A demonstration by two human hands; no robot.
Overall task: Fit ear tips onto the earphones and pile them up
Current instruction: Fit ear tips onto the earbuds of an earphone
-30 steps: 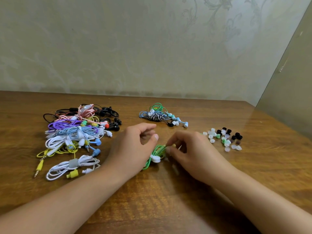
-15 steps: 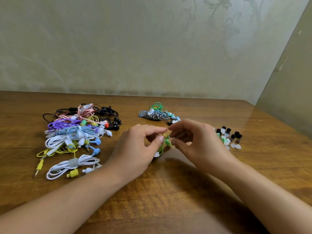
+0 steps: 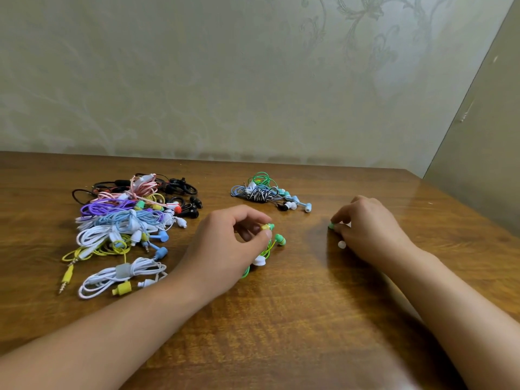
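Plainly, no brand, label or writing can be read on any item; entries follow. Green-corded earphone set (image 3: pixel 263 253): thin bright-green cable, bunched, with a white piece near its middle; it hangs from the left hand (image 3: pixel 225 249) down to the glossy brown wooden table (image 3: pixel 281 319); one green earbud (image 3: pixel 280 240) juts out just right of the thumb. Left hand: thumb and forefinger pinched on a small yellow-and-green earbud (image 3: pixel 266 227), other fingers curled. Right hand (image 3: pixel 365 232): fingertips pressed together on a small green ear tip (image 3: pixel 331 226) at table level (most of the loose tips lie hidden beneath this hand); one small white ear tip (image 3: pixel 341 244) sits just beside the hand. Large heap of unsorted earphones (image 3: pixel 132 220), left of the table: black, pink, purple, pale-blue, white and yellow cords, tangled; a bundled white set with a grey band lies at its near edge, a yellow jack plug at its left. Small pile of finished earphones (image 3: pixel 267 192), far centre: green, blue and black-and-white striped cords, their buds pointing right; well apart from both hands.
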